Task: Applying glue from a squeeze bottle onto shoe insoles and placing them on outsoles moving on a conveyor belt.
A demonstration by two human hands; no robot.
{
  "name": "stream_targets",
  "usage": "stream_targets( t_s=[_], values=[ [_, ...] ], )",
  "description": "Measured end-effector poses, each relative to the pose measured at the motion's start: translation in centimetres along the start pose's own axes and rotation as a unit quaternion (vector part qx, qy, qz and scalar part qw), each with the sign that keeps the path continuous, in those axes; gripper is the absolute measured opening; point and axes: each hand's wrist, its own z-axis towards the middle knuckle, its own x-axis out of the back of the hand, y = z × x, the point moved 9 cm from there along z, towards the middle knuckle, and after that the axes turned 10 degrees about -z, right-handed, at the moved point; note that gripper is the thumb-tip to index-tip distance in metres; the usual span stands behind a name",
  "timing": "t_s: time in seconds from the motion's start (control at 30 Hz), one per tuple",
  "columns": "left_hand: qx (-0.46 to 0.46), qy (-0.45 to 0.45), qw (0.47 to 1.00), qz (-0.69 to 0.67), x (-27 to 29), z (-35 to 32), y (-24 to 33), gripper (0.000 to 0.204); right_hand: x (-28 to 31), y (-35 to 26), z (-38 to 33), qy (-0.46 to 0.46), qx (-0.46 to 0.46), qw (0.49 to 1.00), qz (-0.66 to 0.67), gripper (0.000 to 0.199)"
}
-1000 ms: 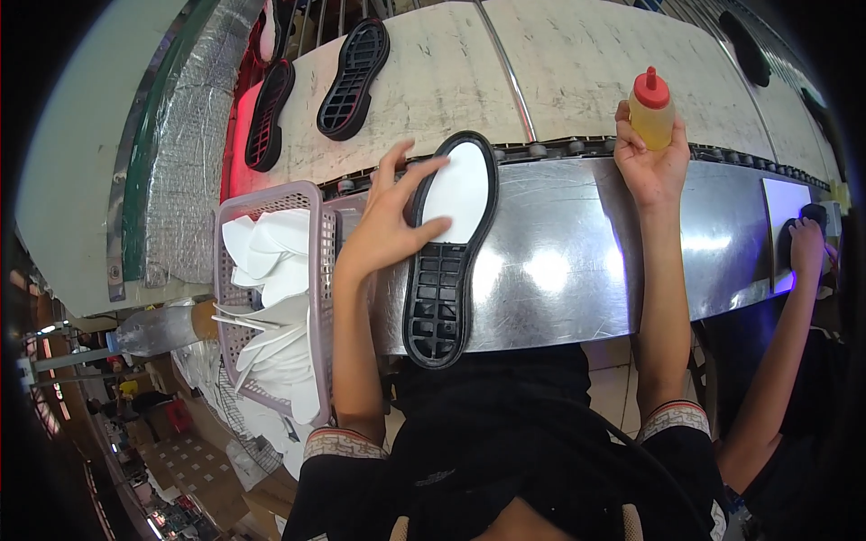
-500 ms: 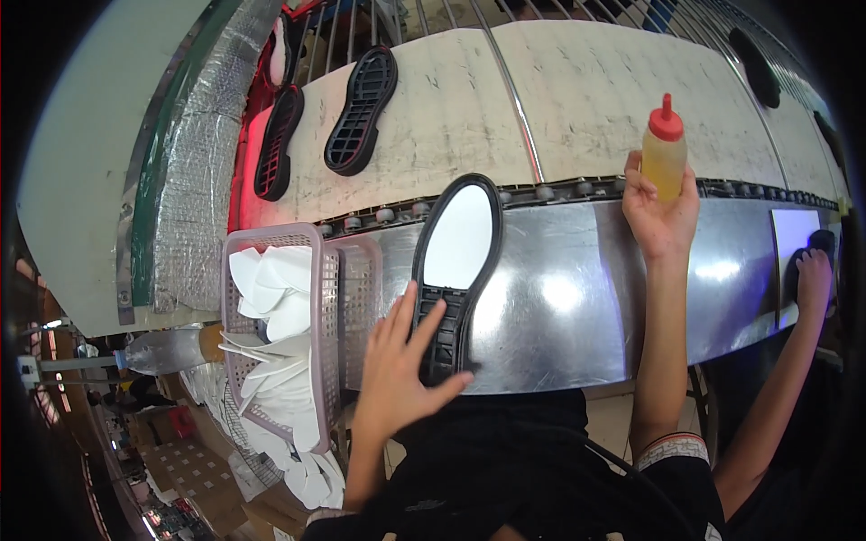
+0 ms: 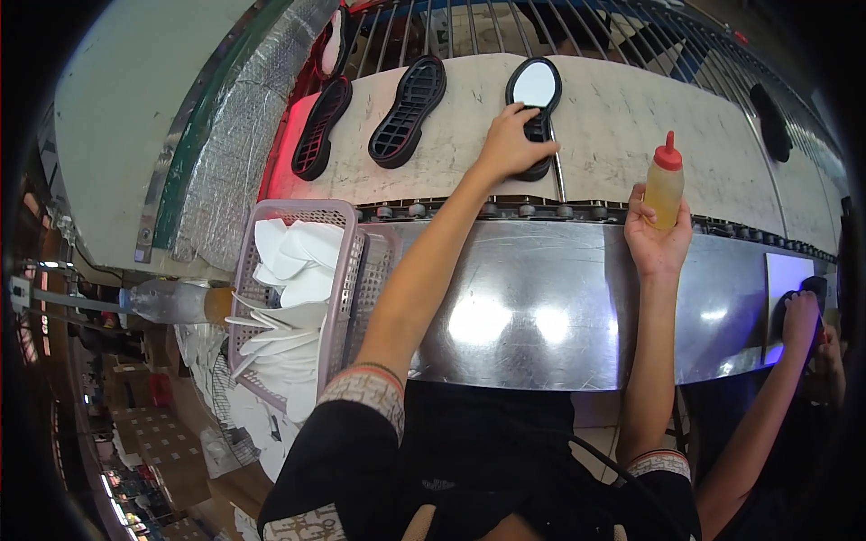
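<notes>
On the cream conveyor belt lies a black shoe sole (image 3: 536,133) with a white oval pad (image 3: 536,84) set into its front half. My left hand (image 3: 516,144) reaches over the metal table and grips the sole's ribbed heel half, fingers along one edge and thumb at the other. Upright in my right hand (image 3: 658,243) is a squeeze bottle (image 3: 664,200) with yellowish liquid and a red nozzle cap, held above the table's far edge. Two black soles with open grids, one a nearer sole (image 3: 408,113) and one a red-lit sole (image 3: 322,129), lie left on the belt.
A pinkish plastic basket (image 3: 350,270) of white pads (image 3: 298,261) stands at the left of the metal table (image 3: 532,307). A roller chain (image 3: 577,211) runs between table and belt (image 3: 631,117). At the far right, another person's hand (image 3: 799,317) handles a dark piece.
My left hand has carried the padded sole from the metal table up and away onto the belt. My right hand still holds the bottle, slightly lower in view.
</notes>
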Motion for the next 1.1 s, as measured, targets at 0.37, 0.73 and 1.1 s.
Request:
stream_targets(
  t_s=[0.37, 0.73, 1.1],
  values=[
    [0.267, -0.025, 0.888, 0.374, 12.1, -3.0, -8.2, 0.089, -0.5, -1.0, -0.6, 0.006, 0.003, 1.0, -0.004, 0.034],
    [0.096, -0.043, 0.96, 0.259, 7.2, -24.5, 10.6, 0.065, 3.2, -3.0, 4.5, -0.063, -0.103, 0.991, -0.05, 0.042],
    [0.527, 0.496, 0.658, 0.206, 27.8, -64.0, 16.3, 0.027, -1.1, 7.7, -1.2, -0.104, -0.255, 0.957, -0.087, 0.064]
  ],
)
